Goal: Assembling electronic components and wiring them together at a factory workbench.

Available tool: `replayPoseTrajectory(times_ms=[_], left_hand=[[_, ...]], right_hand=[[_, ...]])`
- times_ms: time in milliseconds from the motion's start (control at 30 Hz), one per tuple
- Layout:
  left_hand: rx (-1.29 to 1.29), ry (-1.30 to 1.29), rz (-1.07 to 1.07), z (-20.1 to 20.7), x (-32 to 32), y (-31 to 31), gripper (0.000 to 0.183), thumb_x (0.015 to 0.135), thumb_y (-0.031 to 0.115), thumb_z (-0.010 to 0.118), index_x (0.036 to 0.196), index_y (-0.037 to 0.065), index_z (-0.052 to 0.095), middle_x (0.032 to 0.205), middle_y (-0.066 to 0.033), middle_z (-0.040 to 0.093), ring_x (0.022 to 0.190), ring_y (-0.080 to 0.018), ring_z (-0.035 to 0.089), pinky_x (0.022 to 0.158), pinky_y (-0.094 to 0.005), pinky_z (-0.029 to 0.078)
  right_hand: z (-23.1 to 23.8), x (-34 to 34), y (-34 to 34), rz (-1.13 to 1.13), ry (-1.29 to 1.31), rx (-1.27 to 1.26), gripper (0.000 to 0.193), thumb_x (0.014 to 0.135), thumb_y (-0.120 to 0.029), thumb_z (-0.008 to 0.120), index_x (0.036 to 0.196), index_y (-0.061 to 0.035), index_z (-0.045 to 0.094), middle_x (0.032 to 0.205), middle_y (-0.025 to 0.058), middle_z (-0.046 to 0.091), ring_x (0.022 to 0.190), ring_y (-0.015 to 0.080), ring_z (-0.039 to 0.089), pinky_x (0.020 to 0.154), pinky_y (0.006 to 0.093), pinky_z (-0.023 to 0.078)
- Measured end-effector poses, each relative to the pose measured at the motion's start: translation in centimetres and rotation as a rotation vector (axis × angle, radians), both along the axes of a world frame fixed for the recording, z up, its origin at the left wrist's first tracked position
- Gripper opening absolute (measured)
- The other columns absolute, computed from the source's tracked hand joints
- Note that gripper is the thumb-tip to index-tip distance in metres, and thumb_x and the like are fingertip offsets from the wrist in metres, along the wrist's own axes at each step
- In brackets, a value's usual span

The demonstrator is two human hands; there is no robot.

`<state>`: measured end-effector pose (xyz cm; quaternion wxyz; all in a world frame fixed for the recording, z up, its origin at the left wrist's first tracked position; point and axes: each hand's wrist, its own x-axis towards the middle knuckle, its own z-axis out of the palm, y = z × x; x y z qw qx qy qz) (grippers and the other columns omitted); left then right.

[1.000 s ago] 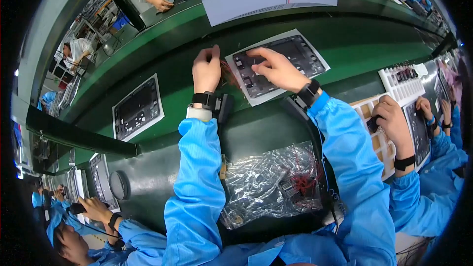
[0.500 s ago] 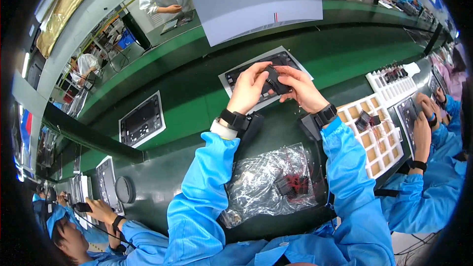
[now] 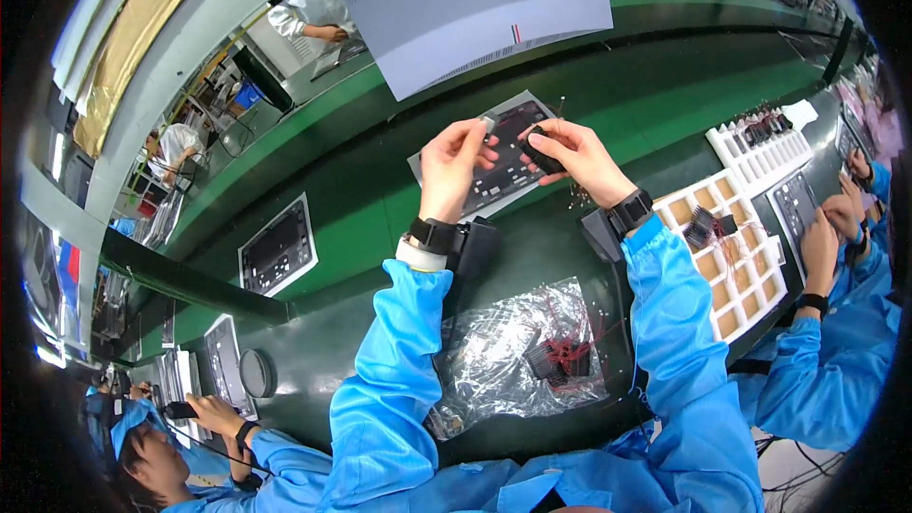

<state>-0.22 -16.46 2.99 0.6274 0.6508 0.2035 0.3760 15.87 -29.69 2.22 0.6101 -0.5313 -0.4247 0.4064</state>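
My left hand (image 3: 450,166) is pinched closed, with a small light-grey piece (image 3: 489,123) between thumb and forefinger. A hand's width to its right, my right hand (image 3: 587,163) grips a black ribbed block (image 3: 541,152). Thin wires with tiny white ends stick out around that hand. Both hands hover above a flat black panel (image 3: 499,166) on a white sheet, which they partly cover. Nearer to me lies a clear plastic bag (image 3: 484,351), with a clump of black parts and red wires (image 3: 560,359) on it.
At right stand a white compartment tray (image 3: 712,296) and a white slotted rack (image 3: 760,154) holding black parts. Another panel (image 3: 277,245) lies left, beyond a dark post (image 3: 190,275). A big grey panel (image 3: 484,14) rises ahead. Co-workers' hands (image 3: 822,237) work at right; another person (image 3: 157,451) sits at left.
My hands have drawn apart. The left moved left with the small grey piece showing in its pinch; the black block, earlier between both hands, is now only in the right.
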Motion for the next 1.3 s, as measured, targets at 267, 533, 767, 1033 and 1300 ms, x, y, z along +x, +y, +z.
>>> replayPoseTrajectory(times_ms=[267, 533, 767, 1033, 1300], left_hand=[[-0.003, -0.154, 0.093, 4.6, -0.8, 2.8, 0.025, 0.093, 0.017, 0.063, 0.104, -0.005, 0.059, 0.096, -0.0111, 0.067, 0.076, -0.0162, 0.066, 0.071, -0.0271, 0.053], [0.182, 0.682, -0.219, 0.5, 4.9, 6.6, 0.022, 0.094, 0.02, 0.06, 0.095, -0.003, 0.062, 0.072, -0.0026, 0.062, 0.053, -0.0078, 0.054, 0.046, -0.0236, 0.042], [0.225, 1.024, -0.176, -3.1, 12.4, 10.3, 0.034, 0.089, 0.033, 0.068, 0.095, 0.0, 0.071, 0.074, -0.0046, 0.068, 0.054, -0.0113, 0.062, 0.045, -0.0253, 0.044], [0.339, 1.123, -0.156, -7.2, 14.0, 14.2, 0.044, 0.08, 0.047, 0.074, 0.078, 0.003, 0.074, 0.08, -0.0069, 0.073, 0.064, -0.0158, 0.07, 0.052, -0.0298, 0.052], [0.458, 1.135, 0.323, -10.4, 13.4, 14.6, 0.053, 0.063, 0.044, 0.085, 0.082, -0.003, 0.073, 0.081, -0.0183, 0.072, 0.077, -0.0303, 0.07, 0.075, -0.0378, 0.055]], right_hand=[[-0.2, 2.5, -0.7, -0.196, -0.139, -0.188, 0.033, 0.09, -0.033, 0.064, 0.11, -0.006, 0.065, 0.094, 0.0006, 0.066, 0.087, 0.0088, 0.063, 0.065, 0.0258, 0.055], [0.1, 4.7, -1.4, -0.383, -0.078, -0.062, 0.035, 0.089, -0.031, 0.067, 0.106, -0.0004, 0.064, 0.086, -0.0001, 0.064, 0.075, 0.0079, 0.061, 0.058, 0.024, 0.054], [1.1, 4.3, -1.7, -0.383, -0.022, -0.008, 0.037, 0.09, -0.029, 0.068, 0.111, 0.0004, 0.062, 0.084, -0.0004, 0.064, 0.081, 0.008, 0.064, 0.058, 0.0231, 0.053], [1.6, 4.1, -1.8, -0.384, -0.001, 0.03, 0.031, 0.091, -0.028, 0.066, 0.106, -0.0008, 0.065, 0.084, -0.001, 0.065, 0.081, 0.0064, 0.063, 0.058, 0.0215, 0.051], [1.9, 3.7, -1.7, -0.362, -0.032, -0.003, 0.029, 0.093, -0.03, 0.063, 0.106, -0.0036, 0.065, 0.087, -0.0014, 0.066, 0.084, 0.0064, 0.064, 0.062, 0.0223, 0.051]])
